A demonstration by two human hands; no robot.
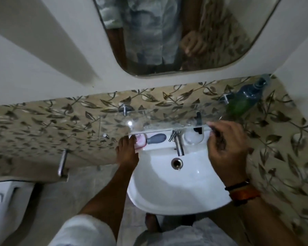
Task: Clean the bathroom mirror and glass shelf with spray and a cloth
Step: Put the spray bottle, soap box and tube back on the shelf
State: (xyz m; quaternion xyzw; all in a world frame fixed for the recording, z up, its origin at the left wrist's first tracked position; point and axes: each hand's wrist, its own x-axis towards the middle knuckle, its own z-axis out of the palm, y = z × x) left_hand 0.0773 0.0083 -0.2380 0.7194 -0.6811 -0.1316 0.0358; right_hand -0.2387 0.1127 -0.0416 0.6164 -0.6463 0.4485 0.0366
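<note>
The glass shelf (160,121) juts from the leaf-patterned tiles above the sink, on metal pegs. At its right end stands a green spray bottle (242,102) with a grey trigger head. The mirror (220,32) hangs above and reflects a person's clothes and a hand. My left hand (127,151) reaches under the shelf's left end, fingertips on a pink soap (141,142) at the sink's back corner. My right hand (226,144) hovers at the shelf's front right edge with its fingers curled; whether they hold anything is unclear. No cloth is in view.
A white sink (167,189) with a chrome tap (178,144) sits below the shelf. A grey object (156,138) and a round white dispenser (193,137) with a black pump rest on the sink's back ledge. A metal bar (62,162) and a toilet (5,206) are at the left.
</note>
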